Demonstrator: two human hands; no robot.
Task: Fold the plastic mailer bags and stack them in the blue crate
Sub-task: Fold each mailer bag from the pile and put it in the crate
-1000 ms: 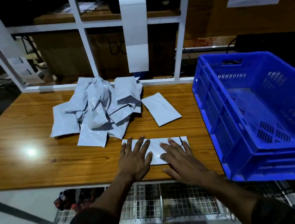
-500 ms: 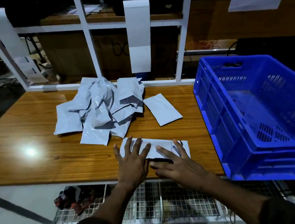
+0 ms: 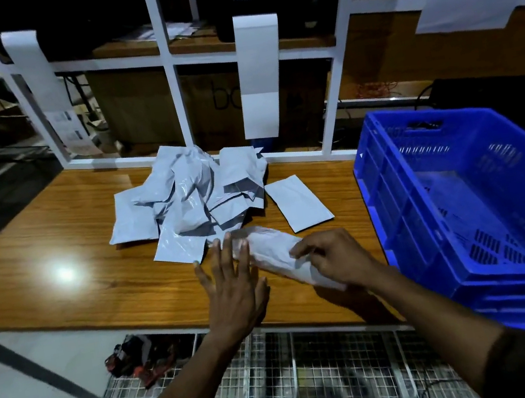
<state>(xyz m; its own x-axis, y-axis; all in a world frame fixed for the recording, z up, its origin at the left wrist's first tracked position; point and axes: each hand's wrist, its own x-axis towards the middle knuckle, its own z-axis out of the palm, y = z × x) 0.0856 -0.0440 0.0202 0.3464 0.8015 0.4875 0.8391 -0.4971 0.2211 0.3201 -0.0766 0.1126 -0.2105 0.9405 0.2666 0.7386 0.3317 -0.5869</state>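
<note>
Between the two hands, a grey mailer bag (image 3: 272, 254) lifts off the wooden table (image 3: 52, 241), blurred and bowed.

The right hand (image 3: 337, 261) pinches its near end; the left hand (image 3: 232, 285) is flat, fingers spread, fingertips at its far end. Half a second ago both palms pressed it flat. Beyond the left hand lies the crumpled pile (image 3: 192, 200), with one folded bag (image 3: 298, 201) beside it. Right of the right hand, the blue crate (image 3: 462, 200) holds nothing visible.

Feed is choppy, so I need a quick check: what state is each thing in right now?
Folded mailer bag: lifted off the table, motion-blurred, gripped by the right hand.
Right hand: fingers curled on that bag.
Left hand: flat, fingers spread.
Mailer pile: crumpled, unfolded.
Single flat mailer: lying beside the pile.
Blue crate: no bags visible inside.
</note>
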